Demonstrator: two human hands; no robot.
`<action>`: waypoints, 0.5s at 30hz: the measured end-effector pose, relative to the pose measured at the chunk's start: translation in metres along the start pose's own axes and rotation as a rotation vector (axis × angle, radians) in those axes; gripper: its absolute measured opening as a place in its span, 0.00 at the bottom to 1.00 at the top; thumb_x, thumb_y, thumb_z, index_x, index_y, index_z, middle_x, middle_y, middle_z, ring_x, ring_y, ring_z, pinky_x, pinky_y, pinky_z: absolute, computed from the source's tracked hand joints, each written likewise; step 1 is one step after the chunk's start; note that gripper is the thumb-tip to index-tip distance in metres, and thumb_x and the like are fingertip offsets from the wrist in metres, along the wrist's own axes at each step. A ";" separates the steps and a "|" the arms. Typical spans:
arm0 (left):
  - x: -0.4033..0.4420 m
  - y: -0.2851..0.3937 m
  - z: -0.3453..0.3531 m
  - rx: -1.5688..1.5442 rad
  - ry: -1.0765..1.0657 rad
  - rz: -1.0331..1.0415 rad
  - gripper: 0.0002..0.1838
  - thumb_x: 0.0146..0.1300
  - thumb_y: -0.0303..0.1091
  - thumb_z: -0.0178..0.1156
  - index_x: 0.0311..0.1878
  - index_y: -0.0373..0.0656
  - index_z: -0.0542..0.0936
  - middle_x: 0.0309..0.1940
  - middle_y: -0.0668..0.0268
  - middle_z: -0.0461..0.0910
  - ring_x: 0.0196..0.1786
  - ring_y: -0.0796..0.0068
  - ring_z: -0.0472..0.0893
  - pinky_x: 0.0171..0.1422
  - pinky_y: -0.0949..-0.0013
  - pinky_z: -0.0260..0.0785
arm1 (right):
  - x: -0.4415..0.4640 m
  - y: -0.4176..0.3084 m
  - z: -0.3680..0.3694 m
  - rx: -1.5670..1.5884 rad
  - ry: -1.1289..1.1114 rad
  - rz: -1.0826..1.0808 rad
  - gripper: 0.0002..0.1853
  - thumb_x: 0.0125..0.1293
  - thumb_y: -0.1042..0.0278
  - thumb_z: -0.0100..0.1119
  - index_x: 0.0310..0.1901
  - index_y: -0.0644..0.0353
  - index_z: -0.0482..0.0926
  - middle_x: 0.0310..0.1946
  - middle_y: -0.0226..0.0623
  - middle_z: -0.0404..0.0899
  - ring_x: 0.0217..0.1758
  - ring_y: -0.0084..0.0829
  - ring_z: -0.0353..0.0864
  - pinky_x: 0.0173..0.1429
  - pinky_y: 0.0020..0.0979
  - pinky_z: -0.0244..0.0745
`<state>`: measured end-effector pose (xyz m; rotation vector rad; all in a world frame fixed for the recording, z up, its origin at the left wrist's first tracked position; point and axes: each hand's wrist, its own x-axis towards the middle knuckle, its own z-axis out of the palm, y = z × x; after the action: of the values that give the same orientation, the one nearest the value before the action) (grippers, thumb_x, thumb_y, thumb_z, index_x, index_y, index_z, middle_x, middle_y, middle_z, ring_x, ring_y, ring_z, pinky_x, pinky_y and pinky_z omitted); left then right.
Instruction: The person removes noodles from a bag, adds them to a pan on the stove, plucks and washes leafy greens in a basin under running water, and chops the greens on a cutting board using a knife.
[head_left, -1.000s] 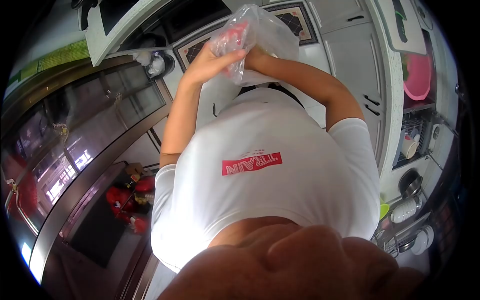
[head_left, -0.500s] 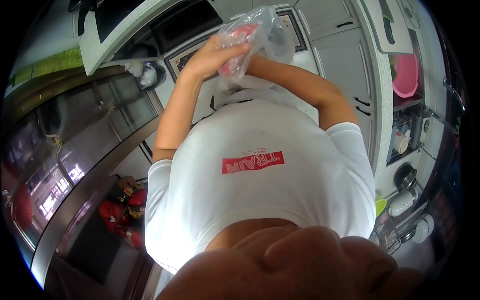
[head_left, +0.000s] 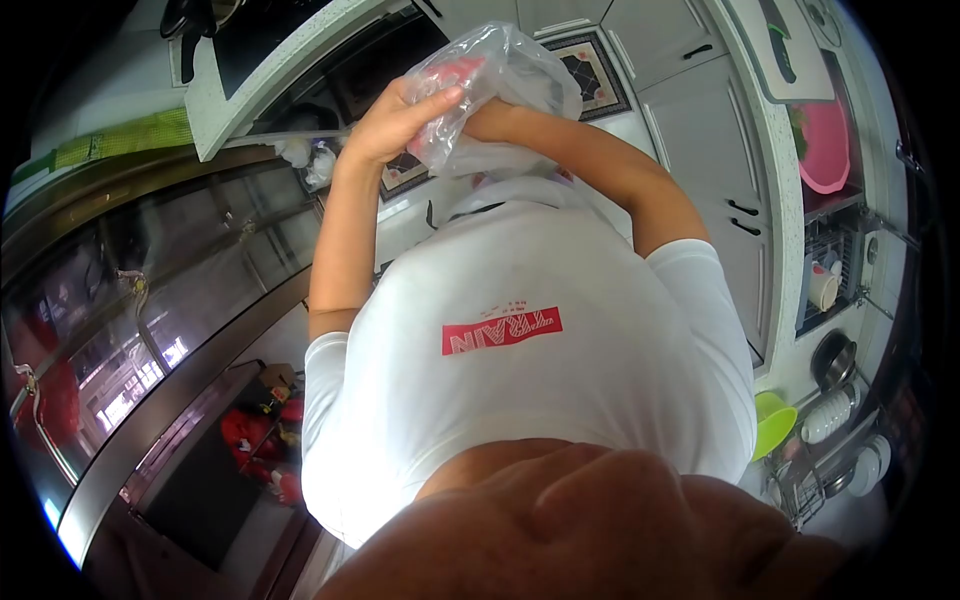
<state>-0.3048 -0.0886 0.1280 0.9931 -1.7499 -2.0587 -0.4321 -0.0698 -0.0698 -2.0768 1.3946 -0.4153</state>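
Observation:
A clear, crinkled plastic bag [head_left: 510, 60] with red on it is held out in front of my body. My left hand [head_left: 400, 115] is closed on its left side, the thumb pressed over the red part [head_left: 450, 75]. My right hand [head_left: 487, 120] reaches up to the bag from the right, and the plastic hides its fingers. Whether that hand is inside the bag or behind it, I cannot tell. What the bag contains, if anything, cannot be made out.
Grey cabinets [head_left: 700, 150] stand ahead to the right. On the right counter are a knife [head_left: 778, 45] on a cutting board, a pink basin [head_left: 825, 150], a green bowl [head_left: 772, 425] and stacked dishes. A dark glass-fronted unit [head_left: 180, 260] runs along the left. A patterned mat [head_left: 590, 75] lies ahead.
The view has shifted slightly. Both hands and the bag appear a little further left, with the left hand still gripping the bag. More of the green bowl shows on the right.

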 end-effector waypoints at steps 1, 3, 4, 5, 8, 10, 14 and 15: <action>0.000 -0.002 -0.001 0.010 0.017 0.009 0.23 0.60 0.44 0.62 0.52 0.37 0.77 0.39 0.67 0.79 0.39 0.81 0.76 0.44 0.77 0.68 | -0.004 0.005 0.004 0.006 0.008 0.022 0.28 0.69 0.56 0.39 0.69 0.51 0.55 0.70 0.36 0.52 0.74 0.34 0.47 0.75 0.34 0.40; -0.001 -0.003 -0.004 -0.006 0.034 -0.038 0.23 0.59 0.45 0.62 0.51 0.37 0.78 0.39 0.66 0.79 0.40 0.81 0.76 0.45 0.77 0.68 | -0.015 0.001 -0.006 0.012 -0.076 0.061 0.27 0.68 0.57 0.42 0.68 0.50 0.57 0.69 0.36 0.55 0.73 0.35 0.50 0.75 0.35 0.43; -0.002 -0.004 -0.004 -0.015 0.043 -0.062 0.23 0.59 0.46 0.63 0.51 0.37 0.78 0.39 0.66 0.80 0.40 0.81 0.76 0.45 0.76 0.68 | -0.025 -0.017 -0.040 0.008 -0.166 0.078 0.27 0.67 0.58 0.44 0.68 0.50 0.59 0.68 0.36 0.57 0.72 0.35 0.52 0.74 0.35 0.45; -0.003 -0.005 -0.003 0.010 0.031 -0.059 0.23 0.59 0.46 0.63 0.50 0.37 0.78 0.39 0.66 0.80 0.40 0.80 0.76 0.45 0.76 0.68 | -0.034 -0.030 -0.066 0.003 -0.256 0.095 0.27 0.66 0.60 0.45 0.67 0.50 0.60 0.68 0.36 0.59 0.71 0.35 0.55 0.74 0.35 0.47; -0.004 -0.008 0.005 0.085 -0.004 -0.058 0.24 0.58 0.47 0.63 0.50 0.37 0.78 0.39 0.66 0.80 0.40 0.80 0.76 0.45 0.76 0.69 | -0.061 -0.031 -0.097 -0.088 -0.297 0.006 0.26 0.64 0.61 0.50 0.64 0.49 0.65 0.64 0.36 0.64 0.68 0.36 0.60 0.72 0.34 0.53; -0.002 -0.012 0.011 0.137 -0.026 -0.072 0.25 0.58 0.48 0.63 0.49 0.37 0.78 0.39 0.66 0.80 0.40 0.80 0.76 0.44 0.76 0.69 | -0.076 -0.046 -0.129 -0.069 -0.349 0.017 0.26 0.62 0.62 0.53 0.63 0.49 0.66 0.63 0.36 0.65 0.67 0.36 0.62 0.71 0.34 0.55; 0.005 -0.007 0.024 0.068 -0.050 -0.068 0.21 0.61 0.46 0.61 0.48 0.37 0.79 0.37 0.68 0.80 0.38 0.82 0.76 0.42 0.77 0.69 | -0.100 -0.064 -0.154 0.170 -0.286 0.180 0.26 0.61 0.60 0.55 0.62 0.49 0.67 0.62 0.37 0.66 0.66 0.37 0.63 0.70 0.35 0.56; 0.008 -0.003 0.033 0.019 -0.050 -0.065 0.21 0.61 0.45 0.60 0.48 0.37 0.79 0.36 0.68 0.80 0.37 0.82 0.75 0.41 0.77 0.69 | -0.103 -0.060 -0.149 0.267 -0.171 0.196 0.26 0.61 0.60 0.54 0.63 0.49 0.66 0.62 0.37 0.66 0.66 0.37 0.63 0.70 0.35 0.56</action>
<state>-0.3312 -0.0679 0.1234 1.0252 -1.7881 -2.1277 -0.5127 -0.0044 0.0900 -1.7026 1.3451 -0.3149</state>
